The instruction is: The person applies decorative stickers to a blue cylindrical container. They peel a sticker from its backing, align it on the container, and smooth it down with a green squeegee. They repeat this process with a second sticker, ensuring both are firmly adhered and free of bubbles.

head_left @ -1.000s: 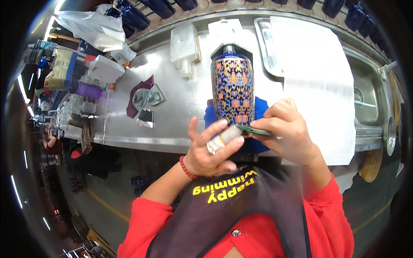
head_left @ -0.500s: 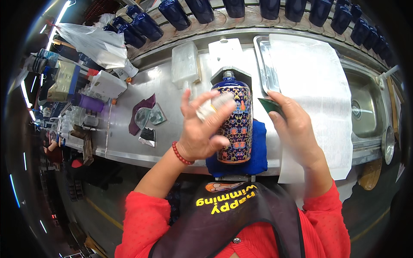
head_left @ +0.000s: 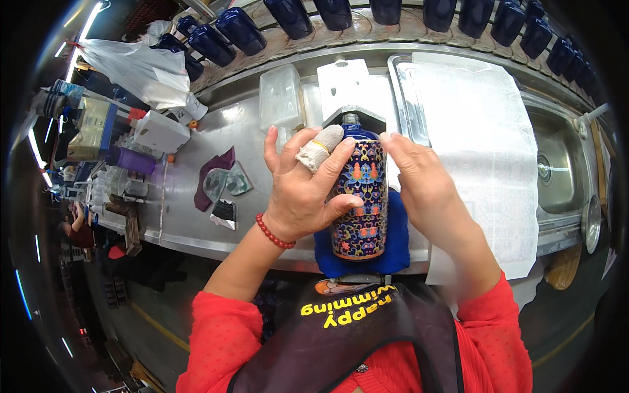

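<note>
Stainless steel counter (head_left: pixel 196 150) spans the frame, a sink (head_left: pixel 563 177) at right, dark blue bottles (head_left: pixel 229 29) racked along the top. At centre, a cobalt-blue vase with orange floral enamel (head_left: pixel 360 196) stands on a blue cloth (head_left: pixel 396 252), neck pointing up-frame. Left hand (head_left: pixel 304 187) and right hand (head_left: pixel 422 180) clasp its sides.

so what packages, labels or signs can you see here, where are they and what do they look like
White box: back left of the steel counter, rectangular, plain white.
Clear plastic container: behind the left hand, rectangular, translucent.
White plastic bag: far left, crumpled.
Apron print: on the black apron at the chest, yellow lettering.
</note>
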Motion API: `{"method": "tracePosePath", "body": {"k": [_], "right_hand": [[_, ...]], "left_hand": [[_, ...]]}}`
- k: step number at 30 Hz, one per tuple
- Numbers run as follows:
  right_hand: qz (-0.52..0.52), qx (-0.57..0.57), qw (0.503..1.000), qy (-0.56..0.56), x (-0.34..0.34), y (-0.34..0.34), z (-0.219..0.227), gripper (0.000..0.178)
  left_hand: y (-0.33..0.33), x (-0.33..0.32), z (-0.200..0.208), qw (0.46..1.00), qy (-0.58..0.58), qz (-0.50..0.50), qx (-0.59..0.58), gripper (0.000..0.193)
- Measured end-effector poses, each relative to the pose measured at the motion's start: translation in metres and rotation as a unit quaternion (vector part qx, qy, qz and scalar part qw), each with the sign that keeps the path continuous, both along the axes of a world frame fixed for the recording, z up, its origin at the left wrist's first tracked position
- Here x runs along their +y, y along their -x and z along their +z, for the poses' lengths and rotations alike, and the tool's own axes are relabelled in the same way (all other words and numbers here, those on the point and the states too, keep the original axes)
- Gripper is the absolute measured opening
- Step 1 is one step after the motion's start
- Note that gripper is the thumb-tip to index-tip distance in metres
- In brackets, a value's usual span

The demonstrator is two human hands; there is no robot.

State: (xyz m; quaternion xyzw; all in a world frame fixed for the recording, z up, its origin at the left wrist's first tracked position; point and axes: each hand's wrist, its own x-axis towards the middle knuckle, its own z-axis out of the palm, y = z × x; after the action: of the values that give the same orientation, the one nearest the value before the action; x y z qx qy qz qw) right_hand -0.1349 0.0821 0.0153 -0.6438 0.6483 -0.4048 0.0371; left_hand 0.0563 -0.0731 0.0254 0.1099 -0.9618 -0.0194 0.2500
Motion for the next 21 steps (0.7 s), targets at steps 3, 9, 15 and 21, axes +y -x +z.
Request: {"method": "tracePosePath", "body": {"k": [3,9,15,21], "right_hand": [[-0.022,-0.098,0.994,0.032,-0.002,0.008,0.021,0.034],[0.069,-0.162,0.982,-0.065,-0.051,0.034,0.034,0.020],[0.025,-0.229,0.973,-0.008,-0.038,0.043,0.012,0.028],[0.038,-0.276,0.960,0.006,-0.026,0.045,-0.009,0.022]], "left_hand": [[0.000,-0.001,0.000,1.000,-0.026,-0.003,0.010,0.075],[-0.004,0.004,-0.006,0.992,-0.113,0.008,0.059,0.077],[-0.007,0.005,-0.001,0.999,-0.036,-0.010,0.016,0.071],[0.000,-0.002,0.001,0.999,-0.039,-0.015,0.014,0.074]]}}
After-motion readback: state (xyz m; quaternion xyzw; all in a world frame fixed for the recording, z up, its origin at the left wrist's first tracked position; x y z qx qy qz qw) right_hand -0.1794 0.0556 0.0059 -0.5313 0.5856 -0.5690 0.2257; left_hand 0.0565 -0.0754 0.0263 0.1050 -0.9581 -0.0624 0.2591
